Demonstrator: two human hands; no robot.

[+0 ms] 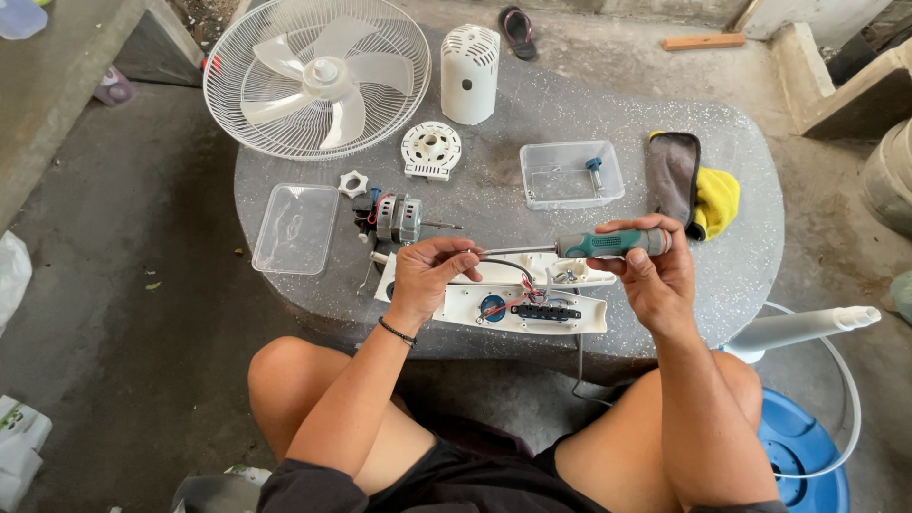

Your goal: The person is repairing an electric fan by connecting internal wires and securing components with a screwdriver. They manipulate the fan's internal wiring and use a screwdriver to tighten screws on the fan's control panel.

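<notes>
My right hand point(649, 274) grips a screwdriver point(598, 245) by its green and grey handle, the shaft lying level and pointing left. My left hand point(429, 269) pinches at the shaft's tip with fingers closed; whatever small part it holds is too small to see. Just below both hands lies an opened white fan control housing point(570, 318) with a blue part, a black switch block and red and black wires. A small fan motor point(397, 218) sits on the grey speckled table point(741, 180) just beyond my left hand.
At the far side stand a white fan guard with blades point(318, 76), a white motor cover point(469, 72) and a round white plate point(430, 149). Two clear plastic trays point(294, 228) point(570, 175), a grey pouch and yellow cloth point(698, 190) lie around. A fan pole and blue base point(803, 446) stand right.
</notes>
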